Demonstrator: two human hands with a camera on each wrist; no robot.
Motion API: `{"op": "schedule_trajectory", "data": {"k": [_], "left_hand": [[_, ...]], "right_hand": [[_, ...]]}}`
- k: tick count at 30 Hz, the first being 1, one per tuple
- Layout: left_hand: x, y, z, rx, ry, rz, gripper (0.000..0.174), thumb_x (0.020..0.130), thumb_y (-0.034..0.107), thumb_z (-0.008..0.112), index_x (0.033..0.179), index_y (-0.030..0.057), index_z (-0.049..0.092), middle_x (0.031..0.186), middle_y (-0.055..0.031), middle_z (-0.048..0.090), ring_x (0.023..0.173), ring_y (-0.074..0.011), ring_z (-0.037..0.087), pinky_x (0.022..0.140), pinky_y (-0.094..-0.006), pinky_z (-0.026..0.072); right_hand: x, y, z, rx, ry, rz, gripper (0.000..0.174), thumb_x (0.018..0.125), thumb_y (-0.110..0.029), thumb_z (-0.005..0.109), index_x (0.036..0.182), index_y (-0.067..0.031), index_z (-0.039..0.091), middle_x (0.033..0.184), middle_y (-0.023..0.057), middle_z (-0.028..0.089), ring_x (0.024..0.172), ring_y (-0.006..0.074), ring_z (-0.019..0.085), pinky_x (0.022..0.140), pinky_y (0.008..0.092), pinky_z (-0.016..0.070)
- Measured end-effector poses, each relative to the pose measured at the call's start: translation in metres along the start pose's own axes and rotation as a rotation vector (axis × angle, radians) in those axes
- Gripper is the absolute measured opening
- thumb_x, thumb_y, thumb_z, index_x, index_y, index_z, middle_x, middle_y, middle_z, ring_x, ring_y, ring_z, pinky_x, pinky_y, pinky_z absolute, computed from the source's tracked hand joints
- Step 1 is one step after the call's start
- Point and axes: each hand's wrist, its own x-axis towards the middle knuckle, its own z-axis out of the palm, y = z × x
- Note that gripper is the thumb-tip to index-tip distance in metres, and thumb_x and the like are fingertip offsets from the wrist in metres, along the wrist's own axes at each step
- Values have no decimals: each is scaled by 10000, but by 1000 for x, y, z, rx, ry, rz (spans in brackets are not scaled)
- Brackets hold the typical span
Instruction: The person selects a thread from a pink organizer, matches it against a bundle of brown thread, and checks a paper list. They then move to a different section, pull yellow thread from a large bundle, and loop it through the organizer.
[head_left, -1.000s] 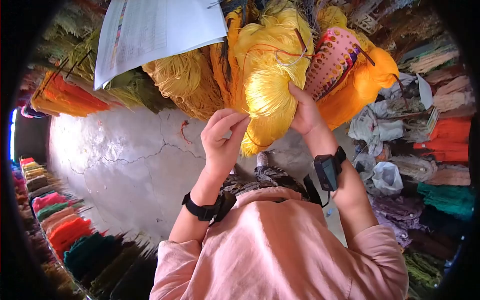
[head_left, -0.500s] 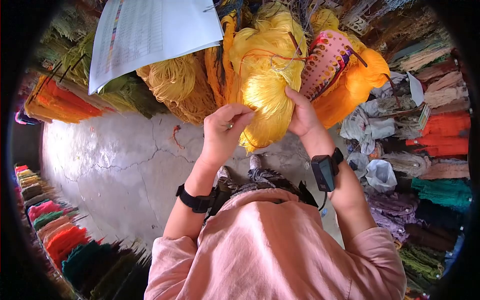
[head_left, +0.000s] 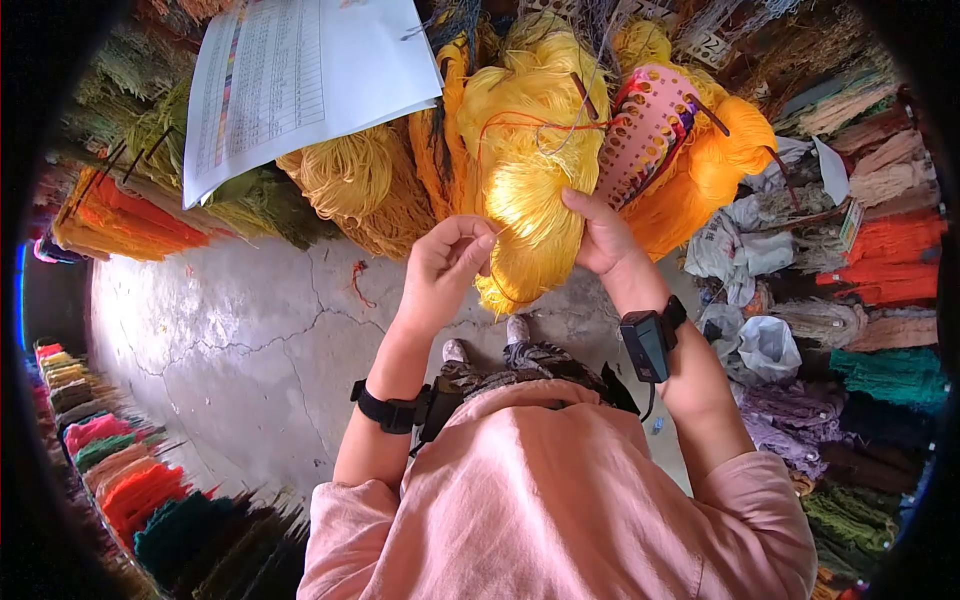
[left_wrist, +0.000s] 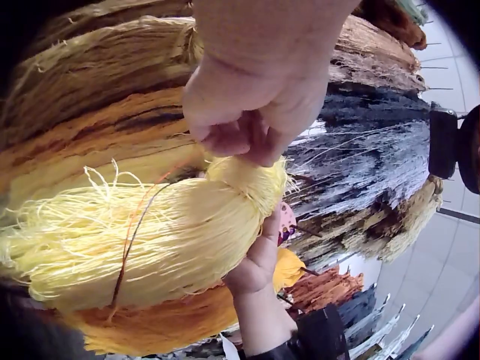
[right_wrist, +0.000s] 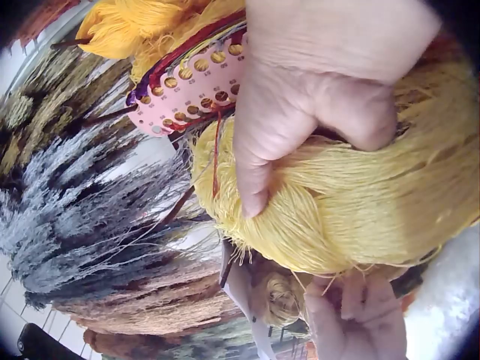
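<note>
A glossy yellow yarn skein (head_left: 535, 215) hangs in front of the person, with a thin red tie cord (head_left: 500, 118) looped around its upper part. The right hand (head_left: 604, 238) grips the skein from its right side; in the right wrist view its thumb (right_wrist: 256, 184) lies across the strands. On the skein's left edge, the left hand (head_left: 440, 268) has its fingers curled and the fingertips drawn together at a thin yellow strand. From the left wrist view, the left hand (left_wrist: 259, 82) covers the pinched spot close over the skein's gathered end.
A pink punched card (head_left: 650, 130) with coloured threads hangs beside an orange skein (head_left: 735, 150). Printed sheets (head_left: 300, 90) hang over tan yarn (head_left: 350, 170) at left. More yarn bundles (head_left: 135, 500) line both sides above a cracked concrete floor (head_left: 230, 340). A white plastic bag (head_left: 768, 345) is at right.
The left hand has shifted slightly along the skein's left edge, its fingertips a little lower and further from the middle. The right hand keeps its grip on the skein. The head view has tilted slightly.
</note>
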Motion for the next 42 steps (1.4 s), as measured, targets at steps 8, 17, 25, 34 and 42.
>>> {"op": "schedule_trajectory", "data": {"k": [8,17,25,34,42], "left_hand": [[-27,-19,-17,121,-13,-207,67,837,92,503,842,25,503,648,60,403,567,-13,342,478,-171,284],[-269,-131,-209,627,332,-976,129,746,156,572,772,48,638,640,3,571,572,-109,515,489,-261,398],[-589,-133,-354,1829,49,-1013,170,703,175,503,657,65,625,672,-100,609,639,-222,600,561,-338,454],[-195,63,-183,1059,75,-330,90,734,74,561,744,-14,548,518,-112,431,455,-112,379,450,-266,357],[-96,158,-108,952,-198,-125,74,775,78,547,772,4,539,589,34,456,532,-26,375,471,-193,320]], "right_hand": [[10,5,6,-289,131,-94,491,723,-43,596,1168,-23,390,1088,91,517,989,212,511,867,343,405],[40,24,-22,-423,423,-234,410,706,27,555,1099,-6,444,1047,81,532,952,199,514,813,321,417],[44,24,-40,-736,654,-371,260,736,-47,524,979,40,499,954,122,550,860,195,521,732,308,415],[-20,22,28,-2286,540,-517,284,759,-163,554,970,22,512,911,157,560,843,225,559,691,330,449],[-24,76,166,-1155,-254,-434,138,771,-57,556,884,20,572,805,54,580,627,100,550,554,195,436]]}}
